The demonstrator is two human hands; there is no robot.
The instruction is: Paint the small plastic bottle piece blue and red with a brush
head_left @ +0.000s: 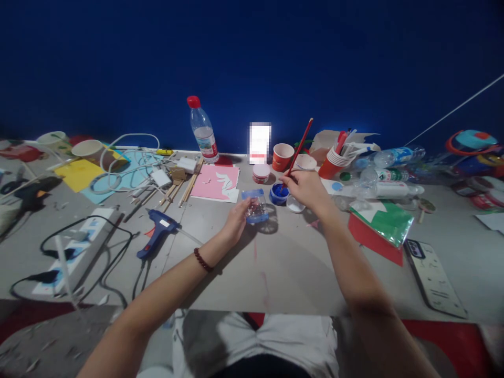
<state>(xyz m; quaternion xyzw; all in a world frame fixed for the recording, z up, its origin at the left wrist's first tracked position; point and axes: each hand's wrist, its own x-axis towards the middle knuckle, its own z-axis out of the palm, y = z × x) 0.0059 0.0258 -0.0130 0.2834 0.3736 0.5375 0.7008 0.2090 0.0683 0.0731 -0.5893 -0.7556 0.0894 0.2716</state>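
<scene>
My left hand point(237, 223) holds a clear plastic piece point(256, 207) with blue edges above the middle of the table. Pinched in my right hand point(306, 188) is a red brush point(302, 144), its lower end down in a small jar of blue paint point(279, 195). A clear round lid point(295, 204) lies just under my right hand. Behind the blue jar are a closed jar with a pale lid point(261, 172) and a red paper cup point(282, 157).
A glue gun point(161, 229) and power strip point(81, 252) with cables lie left. Behind stands a red-capped bottle point(203, 131) near pink paper point(208, 181). Stacked cups point(333, 164), plastic bottles point(389, 175), green sheet point(388, 220) and a phone point(437, 278) are right.
</scene>
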